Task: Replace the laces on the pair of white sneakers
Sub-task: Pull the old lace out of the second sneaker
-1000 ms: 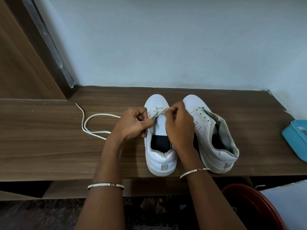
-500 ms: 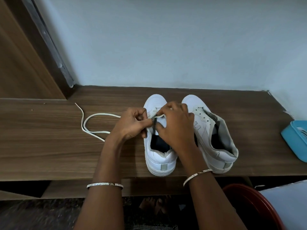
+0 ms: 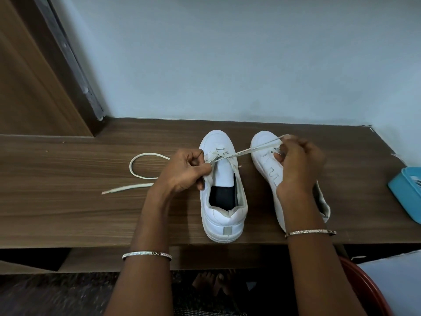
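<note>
The lace's [image 3: 250, 149] loose tail is lying looped on the bench [image 3: 68, 213] at the left, while the left hand [image 3: 184, 169], fingers curled, is pinching the lace at the left sneaker's [image 3: 224, 215] front eyelets. The right hand [image 3: 298, 165] is pinching the other end taut over the right sneaker's [image 3: 262, 142] toe and hiding much of that shoe, whose side marking is showing too faintly to read. A blue box [image 3: 403, 192] is running off the right edge.

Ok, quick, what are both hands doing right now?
Left hand: fingers pinch the lace at the left sneaker.
Right hand: fingers pinch the same lace, stretched tight.
</note>
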